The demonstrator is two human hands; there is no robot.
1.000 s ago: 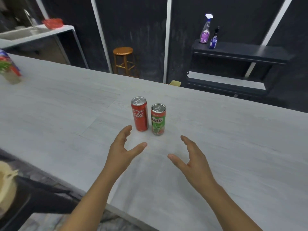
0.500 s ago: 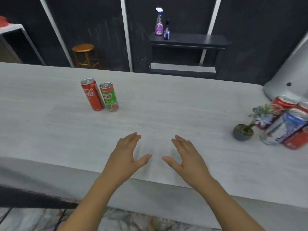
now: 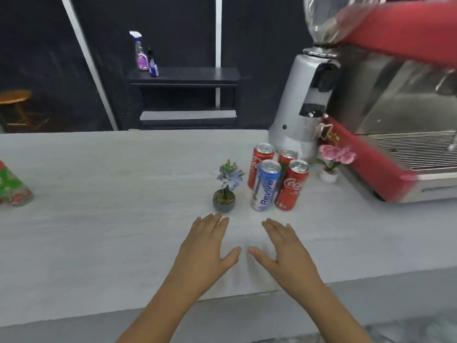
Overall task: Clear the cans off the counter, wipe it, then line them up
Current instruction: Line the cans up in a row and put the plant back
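We see four slim metal cans bunched upright toward the far right of the pale grey surface (image 3: 99, 219): a blue-and-silver Revive can (image 3: 265, 185) in front, a red cola can (image 3: 291, 188) touching its right side, another red cola can (image 3: 261, 167) behind, and a fourth red-topped can (image 3: 287, 157) mostly hidden at the back. A fifth, green-and-red can (image 3: 12, 189) blurs at the left edge. Our left hand (image 3: 205, 253) and right hand (image 3: 286, 256) hover flat near the front edge, each grip open and empty, fingers spread, the cluster just beyond the fingertips. A small grey potted plant (image 3: 224, 194) stands left of the cluster.
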